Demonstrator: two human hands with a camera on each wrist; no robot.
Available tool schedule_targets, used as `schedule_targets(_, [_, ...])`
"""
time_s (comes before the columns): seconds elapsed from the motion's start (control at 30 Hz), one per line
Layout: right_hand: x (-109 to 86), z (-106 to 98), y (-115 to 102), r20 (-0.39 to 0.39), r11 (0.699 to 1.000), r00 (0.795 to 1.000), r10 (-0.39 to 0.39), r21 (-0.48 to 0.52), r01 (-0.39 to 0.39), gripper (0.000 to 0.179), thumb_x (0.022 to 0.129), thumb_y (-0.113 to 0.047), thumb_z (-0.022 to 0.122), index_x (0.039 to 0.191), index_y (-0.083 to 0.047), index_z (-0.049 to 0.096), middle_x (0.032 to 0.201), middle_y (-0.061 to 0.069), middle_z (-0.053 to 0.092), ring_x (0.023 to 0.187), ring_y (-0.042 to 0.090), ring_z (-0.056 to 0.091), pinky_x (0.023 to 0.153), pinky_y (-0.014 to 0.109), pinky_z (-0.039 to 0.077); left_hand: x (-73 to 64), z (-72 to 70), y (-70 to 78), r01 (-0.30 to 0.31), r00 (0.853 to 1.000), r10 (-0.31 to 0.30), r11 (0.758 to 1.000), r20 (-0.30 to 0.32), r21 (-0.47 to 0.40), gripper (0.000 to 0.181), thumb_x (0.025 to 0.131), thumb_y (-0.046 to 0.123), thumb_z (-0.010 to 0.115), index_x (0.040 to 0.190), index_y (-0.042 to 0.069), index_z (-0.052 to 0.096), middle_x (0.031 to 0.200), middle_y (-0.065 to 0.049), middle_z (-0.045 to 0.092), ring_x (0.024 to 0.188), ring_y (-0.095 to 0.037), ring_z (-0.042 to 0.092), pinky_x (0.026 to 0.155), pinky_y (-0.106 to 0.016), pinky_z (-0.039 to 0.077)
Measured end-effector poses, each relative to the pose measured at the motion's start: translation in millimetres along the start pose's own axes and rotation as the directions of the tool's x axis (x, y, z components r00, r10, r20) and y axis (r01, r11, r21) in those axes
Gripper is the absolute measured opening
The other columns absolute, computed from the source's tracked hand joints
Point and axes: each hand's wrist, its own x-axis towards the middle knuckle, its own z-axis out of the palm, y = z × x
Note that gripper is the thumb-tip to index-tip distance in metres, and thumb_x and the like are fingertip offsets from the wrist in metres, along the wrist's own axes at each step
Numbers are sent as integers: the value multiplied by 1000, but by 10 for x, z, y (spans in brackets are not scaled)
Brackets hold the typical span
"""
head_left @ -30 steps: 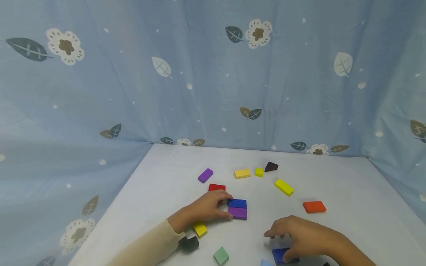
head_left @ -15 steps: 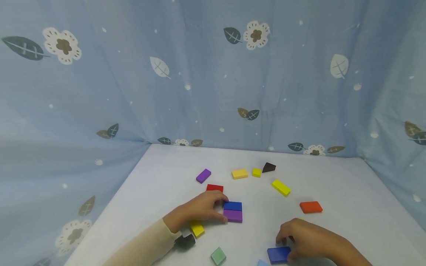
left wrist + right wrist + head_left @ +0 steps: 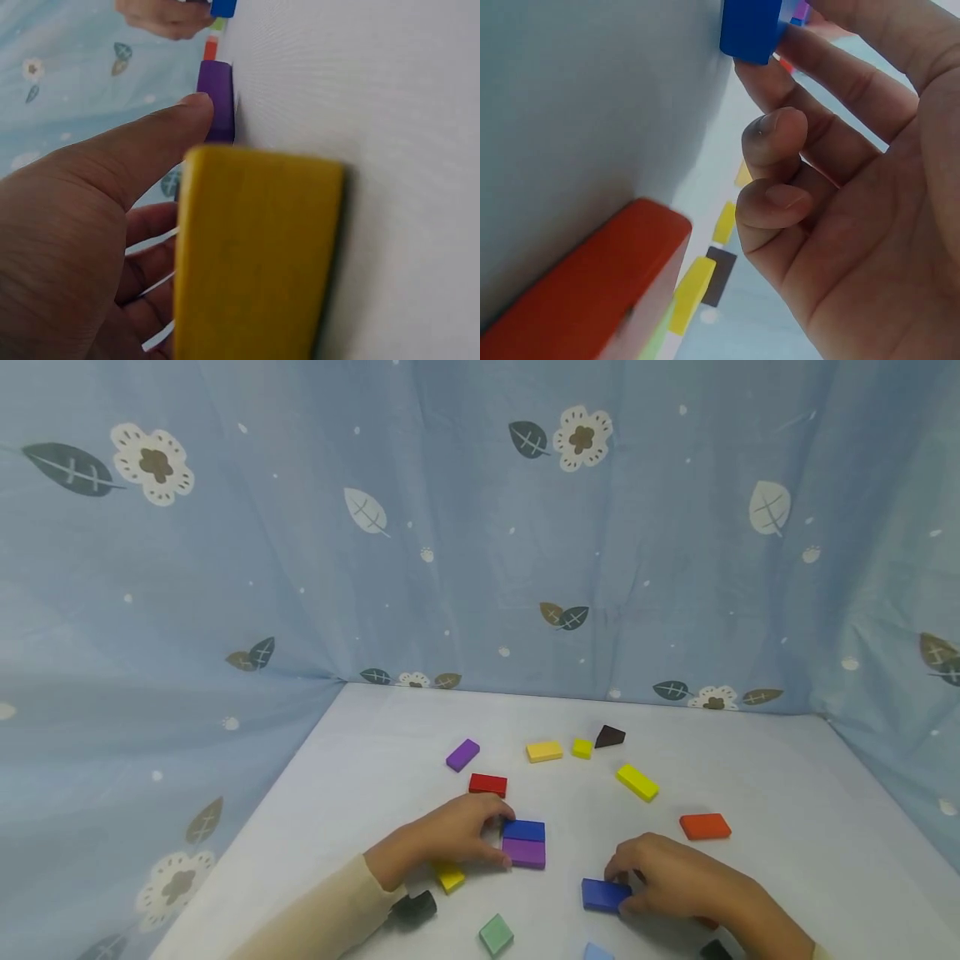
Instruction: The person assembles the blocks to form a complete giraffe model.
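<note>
My left hand (image 3: 463, 835) holds a pair of flat blocks at their left end, a blue block (image 3: 524, 831) lying against a purple block (image 3: 524, 853) on its near side. The thumb touches the purple block in the left wrist view, while a finger reaches the blue block's far edge in the head view. To the right and nearer the body, my right hand (image 3: 678, 881) pinches a second blue block (image 3: 604, 895) at its right end. In the right wrist view, the other fingers curl beside this blue block (image 3: 751, 30).
A red block (image 3: 488, 784) lies just beyond the left hand, a yellow block (image 3: 450, 877) beneath its wrist. A green block (image 3: 497, 935) and a light blue piece (image 3: 597, 952) sit near the front. Several other blocks, including an orange-red block (image 3: 705, 827), lie farther back.
My right hand has taken hold of the second blue block and moved it forward and left, towards the pair. The left hand and its pair have shifted slightly towards the body.
</note>
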Motion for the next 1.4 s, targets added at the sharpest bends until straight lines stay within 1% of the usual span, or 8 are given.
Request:
schedule_targets(0.23, [110,-2,-18,-19,1000,999,-26,-14,26,24,77,-30,83,100,-28,76,83,-21,60,74,4,52,70,27,51,-48,29,-25,18,1000,-18,1000,7,26,61,74,58,77,126,30,61,115,20,57,103,-2,51,94,-33,47])
schedule_targets(0.47, [197,-18,-43,-35,998,998,-51,-22,50,24,79,-29,81,102,-27,76,85,-22,60,75,3,53,72,27,51,-103,33,-27,-20,1000,21,999,-9,38,63,74,59,77,125,26,62,114,19,57,103,-2,51,95,-32,46])
schedule_targets(0.6, [262,-13,-73,-55,996,996,-72,-54,69,24,80,-29,80,103,-26,75,88,-23,60,77,2,53,75,28,52,-113,25,-28,-29,999,30,998,-18,51,63,74,59,77,125,25,62,114,19,58,103,-1,51,95,-31,45])
schedule_targets(0.73, [327,-2,-116,-75,994,995,-64,-96,57,25,80,-30,79,105,-25,75,89,-23,60,79,1,53,79,32,53,-109,26,-39,-49,998,51,997,-29,64,62,75,57,77,125,25,62,113,19,58,100,-1,52,94,-30,46])
schedule_targets(0.83, [350,0,-161,-83,994,995,-53,-104,44,26,80,-30,80,105,-24,75,89,-22,60,79,2,53,79,33,53,-101,31,-42,-61,997,63,996,-33,62,61,75,56,78,125,25,62,113,19,58,100,-1,52,93,-30,46])
schedule_targets(0.93, [370,4,-190,-79,994,995,-59,-100,51,27,79,-29,80,105,-23,76,88,-22,60,78,2,53,77,31,53,-92,41,-38,-52,998,53,998,-24,46,61,74,56,78,125,26,62,113,19,58,100,-1,52,93,-31,46])
schedule_targets(1.1, [407,19,-207,-61,993,995,-77,-94,71,27,79,-29,81,105,-23,76,87,-22,60,76,3,53,75,28,52,-86,46,-21,-19,1000,20,999,-10,34,60,73,57,79,123,28,63,110,21,57,99,-1,52,93,-31,46])
schedule_targets(1.4, [468,47,-213,-67,991,993,-92,-108,84,27,80,-31,80,105,-24,76,86,-22,59,77,1,52,76,29,52,-93,33,-15,10,1000,-10,1000,3,-1,59,71,56,81,121,31,62,107,22,56,98,-1,51,90,-30,47])
